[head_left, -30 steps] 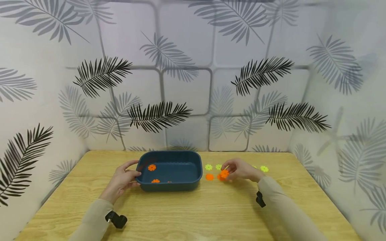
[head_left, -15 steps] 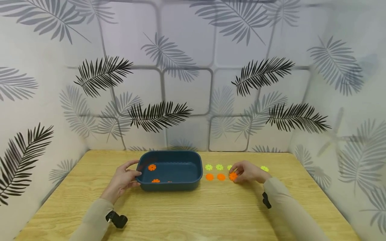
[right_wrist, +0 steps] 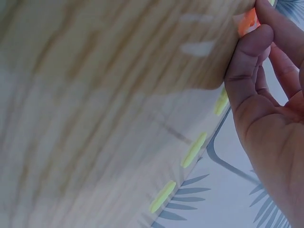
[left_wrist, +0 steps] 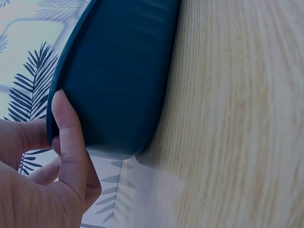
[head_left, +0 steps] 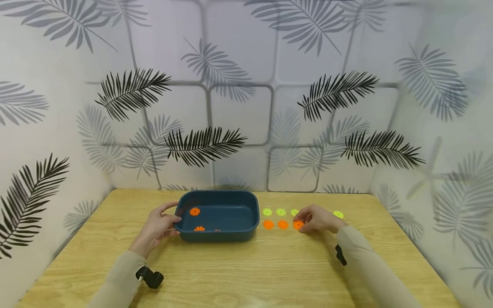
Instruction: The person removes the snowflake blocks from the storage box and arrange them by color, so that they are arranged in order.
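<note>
My left hand (head_left: pixel 158 225) grips the left end of a dark blue plastic basin (head_left: pixel 219 236), the thumb and fingers on either side of its rim. In the left wrist view the hand (left_wrist: pixel 61 161) pinches the wall of the basin (left_wrist: pixel 114 80). My right hand (head_left: pixel 316 219) pinches an orange flower-shaped piece (head_left: pixel 298 224) low at the tabletop. Only a sliver of that orange piece (right_wrist: pixel 248 21) shows between thumb and finger in the right wrist view. Left of it lie two flat orange pieces (head_left: pixel 283 224) in a row.
Behind the orange row runs a row of yellow-green flower pieces (head_left: pixel 280 211), partly hidden by my right hand. One yellow-green piece (head_left: pixel 338 214) shows beyond that hand. Several orange pieces (head_left: pixel 194 211) are inside the basin. A leaf-patterned wall covering (head_left: pixel 239 111) borders the wooden table (head_left: pixel 246 273).
My right hand has moved right along the orange row with its piece, uncovering two orange pieces, then stayed there over the last half second. My left hand and the basin have stayed put.
</note>
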Action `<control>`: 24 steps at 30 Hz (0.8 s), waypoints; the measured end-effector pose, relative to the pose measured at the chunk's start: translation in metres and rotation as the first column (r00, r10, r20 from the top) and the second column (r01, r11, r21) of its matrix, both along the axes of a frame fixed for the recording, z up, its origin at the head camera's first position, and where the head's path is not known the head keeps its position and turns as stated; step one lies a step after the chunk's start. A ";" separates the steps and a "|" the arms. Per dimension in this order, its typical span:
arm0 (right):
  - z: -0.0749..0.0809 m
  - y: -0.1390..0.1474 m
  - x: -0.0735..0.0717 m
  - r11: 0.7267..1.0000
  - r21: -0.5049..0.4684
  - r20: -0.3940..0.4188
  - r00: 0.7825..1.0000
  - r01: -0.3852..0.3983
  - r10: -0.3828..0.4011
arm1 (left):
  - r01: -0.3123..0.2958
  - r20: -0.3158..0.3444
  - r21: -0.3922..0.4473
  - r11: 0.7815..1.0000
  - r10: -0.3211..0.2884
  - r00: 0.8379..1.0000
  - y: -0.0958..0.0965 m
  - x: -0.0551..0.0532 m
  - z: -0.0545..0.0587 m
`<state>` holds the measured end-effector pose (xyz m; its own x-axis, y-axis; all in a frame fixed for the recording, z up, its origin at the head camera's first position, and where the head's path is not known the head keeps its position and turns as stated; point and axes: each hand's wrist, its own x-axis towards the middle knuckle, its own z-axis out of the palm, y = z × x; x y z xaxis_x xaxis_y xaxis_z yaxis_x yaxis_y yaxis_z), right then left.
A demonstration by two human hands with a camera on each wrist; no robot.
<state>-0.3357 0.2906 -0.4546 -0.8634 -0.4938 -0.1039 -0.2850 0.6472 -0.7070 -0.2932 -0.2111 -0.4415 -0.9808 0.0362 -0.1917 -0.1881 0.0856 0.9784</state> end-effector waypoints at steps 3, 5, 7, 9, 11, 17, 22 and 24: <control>0.000 0.000 0.000 1.000 -0.007 0.014 1.000 0.009 -0.009 | 0.001 0.001 -0.005 1.000 -0.001 1.000 0.000 0.000 0.001; 0.000 0.000 0.000 1.000 -0.006 0.020 1.000 0.013 -0.013 | 0.002 0.005 -0.006 1.000 -0.002 1.000 0.000 0.000 0.001; 0.000 0.000 0.000 1.000 -0.009 0.026 1.000 0.016 -0.016 | 0.001 0.009 -0.007 1.000 -0.001 1.000 0.000 0.000 0.001; -0.001 0.000 0.000 1.000 -0.015 0.034 0.999 0.021 -0.020 | 0.001 0.009 -0.007 1.000 0.000 1.000 0.001 0.000 0.001; 0.000 0.000 0.000 1.000 -0.019 0.035 0.999 0.021 -0.021 | 0.000 0.007 -0.008 1.000 0.000 1.000 0.001 -0.001 0.001; 0.001 0.001 0.001 0.998 -0.047 0.042 0.999 0.031 -0.029 | 0.000 0.009 -0.012 1.000 0.000 1.000 0.001 0.000 0.002; 0.001 0.000 0.002 0.993 -0.104 0.068 0.997 0.054 -0.047 | 0.003 -0.003 -0.018 1.000 -0.003 1.000 0.000 0.000 0.002; 0.002 -0.001 0.002 0.991 -0.124 0.082 0.996 0.057 -0.047 | 0.005 -0.005 -0.019 1.000 -0.005 1.000 0.000 0.000 0.002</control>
